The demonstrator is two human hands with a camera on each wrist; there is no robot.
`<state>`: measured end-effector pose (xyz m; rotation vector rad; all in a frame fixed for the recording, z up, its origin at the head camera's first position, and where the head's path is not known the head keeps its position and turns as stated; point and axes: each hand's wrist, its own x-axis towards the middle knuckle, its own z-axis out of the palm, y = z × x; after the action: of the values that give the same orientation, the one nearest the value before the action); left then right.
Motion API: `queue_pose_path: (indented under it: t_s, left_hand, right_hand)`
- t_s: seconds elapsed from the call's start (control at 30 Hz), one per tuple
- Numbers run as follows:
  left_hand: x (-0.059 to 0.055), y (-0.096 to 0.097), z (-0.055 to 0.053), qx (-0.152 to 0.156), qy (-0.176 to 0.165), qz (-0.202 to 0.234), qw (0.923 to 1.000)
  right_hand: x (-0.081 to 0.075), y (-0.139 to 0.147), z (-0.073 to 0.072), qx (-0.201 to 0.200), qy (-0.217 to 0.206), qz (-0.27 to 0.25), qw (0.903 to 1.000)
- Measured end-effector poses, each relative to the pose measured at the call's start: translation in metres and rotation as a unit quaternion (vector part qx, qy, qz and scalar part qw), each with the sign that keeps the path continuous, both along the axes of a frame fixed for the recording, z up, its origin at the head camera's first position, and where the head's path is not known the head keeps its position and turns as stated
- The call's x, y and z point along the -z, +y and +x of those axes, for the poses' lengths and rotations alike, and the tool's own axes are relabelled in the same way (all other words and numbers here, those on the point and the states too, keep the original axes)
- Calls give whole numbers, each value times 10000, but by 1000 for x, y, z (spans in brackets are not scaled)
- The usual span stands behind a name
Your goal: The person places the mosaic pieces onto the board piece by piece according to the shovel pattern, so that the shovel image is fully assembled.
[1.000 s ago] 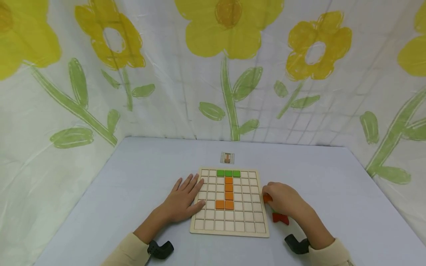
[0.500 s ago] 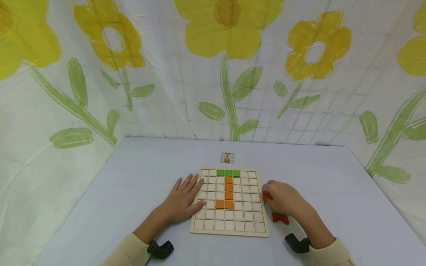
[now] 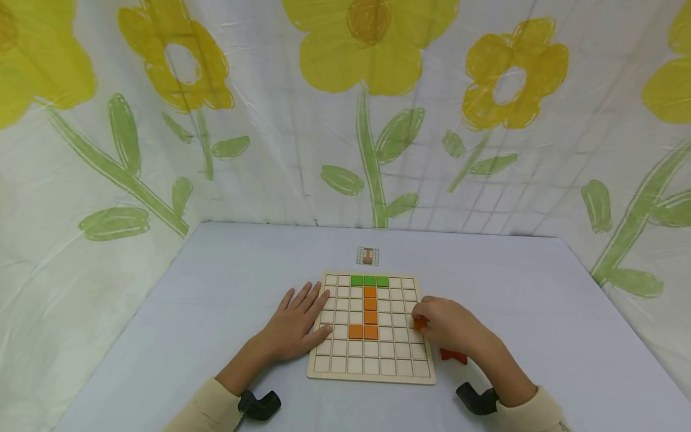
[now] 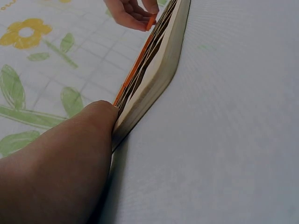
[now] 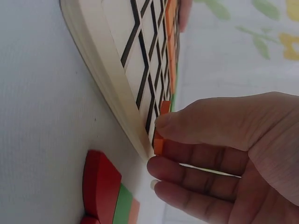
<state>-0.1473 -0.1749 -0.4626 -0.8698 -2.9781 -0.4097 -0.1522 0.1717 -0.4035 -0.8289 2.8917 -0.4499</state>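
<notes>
A wooden grid board (image 3: 402,364) lies flat on the table. Set into its top row are green square tiles (image 3: 369,281), and below them an L-like line of orange tiles (image 3: 370,305). My left hand (image 3: 296,327) rests on the board's left edge, fingers straight and spread. Over the board's right edge, my right hand (image 3: 450,324) pinches an orange tile (image 5: 159,146) between thumb and fingers. Beside the board on the right lies a red piece (image 3: 453,356) with a notched shape, partly covered by that hand; the right wrist view shows a green piece (image 5: 122,205) behind it.
A small printed card (image 3: 367,256) with a grid picture lies beyond the board. The white table (image 3: 243,258) ends at a hanging cloth (image 3: 270,174) with yellow flowers. Black wrist mounts (image 3: 260,405) sit below both hands.
My right hand has moved left from beside the board to over its right edge, bringing the orange tile with it. The left hand has stayed in place on the board.
</notes>
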Motion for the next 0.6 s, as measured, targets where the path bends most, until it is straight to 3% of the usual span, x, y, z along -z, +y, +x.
queue_pose_path:
  t_s: [0.2, 0.6]
  left_hand:
    - [0, 0, 0, 15, 46, 35, 10000]
    - [-1, 0, 0, -27, -30, 4, 10000]
  right_hand:
    - [1, -4, 2, -485, 265, -124, 9984]
    - [3, -22, 7, -892, 514, -110, 9946]
